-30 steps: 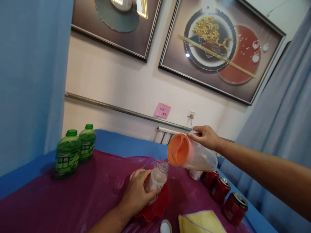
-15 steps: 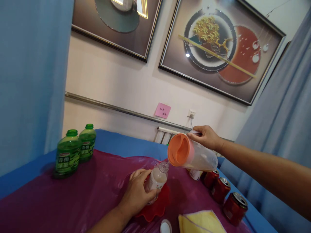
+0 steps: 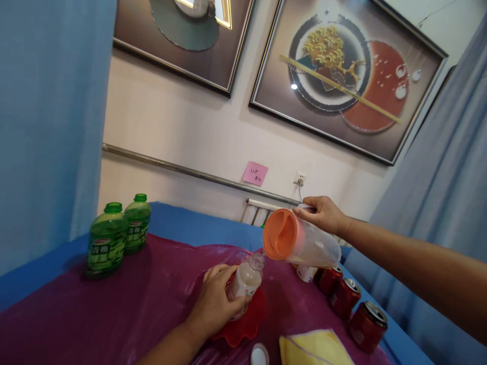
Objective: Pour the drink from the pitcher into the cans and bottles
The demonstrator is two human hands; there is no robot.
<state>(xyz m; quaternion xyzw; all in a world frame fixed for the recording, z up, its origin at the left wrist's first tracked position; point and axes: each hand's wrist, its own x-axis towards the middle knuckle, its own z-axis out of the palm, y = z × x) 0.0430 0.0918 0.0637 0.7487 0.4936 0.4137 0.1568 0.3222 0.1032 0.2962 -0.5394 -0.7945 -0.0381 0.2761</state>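
Observation:
My left hand (image 3: pixel 217 300) is wrapped round a small clear bottle (image 3: pixel 248 278) with a printed label and cloudy liquid inside. The bottle leans to the right over a red scalloped dish (image 3: pixel 243 329). By its handle, my right hand (image 3: pixel 323 215) grips a clear plastic pitcher (image 3: pixel 317 247) with an orange lid (image 3: pixel 280 234). Tipped on its side, the pitcher has its lid end close to the bottle's mouth, and a little liquid lies along its lower wall. A white cap (image 3: pixel 259 355) lies in front of the dish.
Two green bottles (image 3: pixel 106 241) stand at the left. Several red cans (image 3: pixel 368 324) line the right edge, beside a white container (image 3: pixel 305 272). A folded yellow cloth (image 3: pixel 315 349) lies in front on the purple plastic sheet (image 3: pixel 152 304). Blue curtains (image 3: pixel 437 203) hang at both sides.

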